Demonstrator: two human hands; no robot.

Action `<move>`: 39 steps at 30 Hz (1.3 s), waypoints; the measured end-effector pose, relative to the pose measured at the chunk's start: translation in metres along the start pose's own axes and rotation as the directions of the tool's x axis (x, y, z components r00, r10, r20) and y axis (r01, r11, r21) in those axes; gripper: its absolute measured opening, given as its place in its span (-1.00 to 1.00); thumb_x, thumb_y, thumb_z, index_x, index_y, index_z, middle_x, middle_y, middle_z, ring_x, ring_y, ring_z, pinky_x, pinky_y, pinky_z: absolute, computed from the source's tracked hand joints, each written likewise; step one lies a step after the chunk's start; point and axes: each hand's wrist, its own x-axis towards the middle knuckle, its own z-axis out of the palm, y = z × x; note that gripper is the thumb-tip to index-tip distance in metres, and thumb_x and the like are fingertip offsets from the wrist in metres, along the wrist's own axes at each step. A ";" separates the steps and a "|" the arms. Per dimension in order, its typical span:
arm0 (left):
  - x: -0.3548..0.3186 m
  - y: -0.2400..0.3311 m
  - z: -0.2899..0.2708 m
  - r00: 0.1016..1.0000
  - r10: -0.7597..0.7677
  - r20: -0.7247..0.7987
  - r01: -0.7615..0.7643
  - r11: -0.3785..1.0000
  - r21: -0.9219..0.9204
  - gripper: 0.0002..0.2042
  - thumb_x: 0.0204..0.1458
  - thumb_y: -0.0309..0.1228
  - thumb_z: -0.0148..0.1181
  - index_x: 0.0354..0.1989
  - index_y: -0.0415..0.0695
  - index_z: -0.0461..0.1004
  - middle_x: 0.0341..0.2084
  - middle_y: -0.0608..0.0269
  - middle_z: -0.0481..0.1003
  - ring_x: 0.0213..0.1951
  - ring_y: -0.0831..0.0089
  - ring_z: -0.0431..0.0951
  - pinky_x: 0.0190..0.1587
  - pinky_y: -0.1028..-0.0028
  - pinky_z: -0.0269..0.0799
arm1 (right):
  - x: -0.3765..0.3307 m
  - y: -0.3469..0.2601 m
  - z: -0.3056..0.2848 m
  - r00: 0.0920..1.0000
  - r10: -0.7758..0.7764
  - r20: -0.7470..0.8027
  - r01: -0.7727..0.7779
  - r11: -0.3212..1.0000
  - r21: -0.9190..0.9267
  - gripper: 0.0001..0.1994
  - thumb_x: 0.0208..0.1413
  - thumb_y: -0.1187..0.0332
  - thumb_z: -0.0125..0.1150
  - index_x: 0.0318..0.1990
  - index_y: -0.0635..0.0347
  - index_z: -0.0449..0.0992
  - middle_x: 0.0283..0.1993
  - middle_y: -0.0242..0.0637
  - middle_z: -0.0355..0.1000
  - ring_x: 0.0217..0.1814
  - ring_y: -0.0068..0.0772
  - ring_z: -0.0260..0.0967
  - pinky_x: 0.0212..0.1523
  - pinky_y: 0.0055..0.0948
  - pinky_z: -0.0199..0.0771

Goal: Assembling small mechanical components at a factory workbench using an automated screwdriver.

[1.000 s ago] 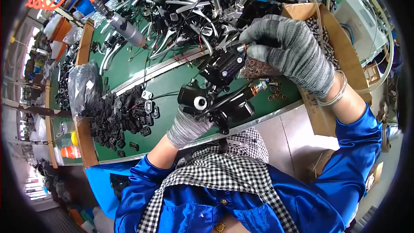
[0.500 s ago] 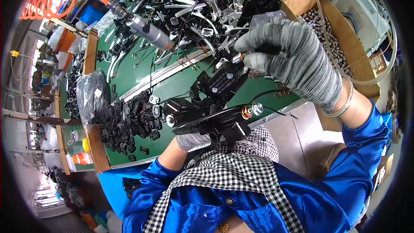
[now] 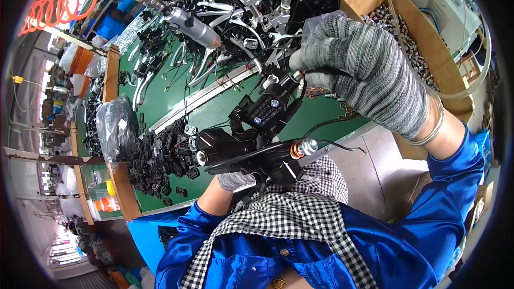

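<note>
Black brake master cylinders with levers are bunched above my apron; the upper brake cylinder [image 3: 267, 111] has a label on its lid, its far end pointing up right. My left hand [image 3: 235, 181] grips the bunch from below, its fingers mostly hidden behind the parts. At the upper cylinder's far end sits a silver bolt [image 3: 297, 76] with a copper-coloured ring. My right hand [image 3: 364, 69], in a grey knitted glove, pinches at this bolt with thumb and fingers. Nearer me, a second silver bolt [image 3: 309, 146] with copper washers stands out of the lower cylinder.
A pneumatic screwdriver [image 3: 195, 31] hangs from an orange coiled hose at upper left. Small black parts [image 3: 163, 155] lie heaped on the green bench, beside a grey plastic bag [image 3: 115, 128]. A cardboard box [image 3: 450, 80] of metal bolts stands right. Copper washers [image 3: 347, 109] lie near my glove.
The cylinders have shifted slightly left in the view. My right fingers have curled closer together around the bolt end. A co-worker's arm at the top left is out of view.
</note>
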 end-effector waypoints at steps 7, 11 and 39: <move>0.006 0.012 0.005 0.981 0.190 0.033 -0.187 0.900 0.393 -0.61 0.26 -0.38 -0.06 0.23 -0.27 0.22 0.16 0.07 0.32 0.15 0.35 0.38 0.18 0.37 0.34 | -0.002 -0.003 -0.001 0.984 0.172 0.037 -0.176 0.968 0.177 -0.80 0.00 0.38 0.34 -0.21 0.20 0.61 -0.33 -0.24 0.53 -0.26 -0.28 0.52 -0.16 -0.39 0.50; 0.018 0.040 0.011 0.985 0.173 -0.018 -0.172 0.952 -0.253 -0.63 0.28 -0.37 -0.08 0.21 -0.27 0.23 0.14 0.06 0.33 0.14 0.36 0.38 0.17 0.40 0.36 | -0.001 0.007 -0.005 0.997 0.026 0.067 -0.031 0.997 0.074 -0.80 0.01 0.33 0.33 -0.22 0.19 0.61 -0.37 -0.23 0.53 -0.29 -0.29 0.52 -0.20 -0.37 0.50; -0.017 -0.049 -0.057 0.970 -0.196 -0.141 0.212 0.971 0.110 -0.58 0.21 -0.45 0.01 0.23 -0.30 0.23 0.09 0.02 0.41 0.07 0.26 0.47 0.09 0.38 0.45 | -0.023 0.036 0.029 0.998 0.024 -0.058 -0.027 0.998 -0.058 -0.73 0.29 0.23 0.05 -0.16 0.29 0.49 -0.33 -0.16 0.48 -0.47 -0.31 0.45 -0.40 -0.44 0.44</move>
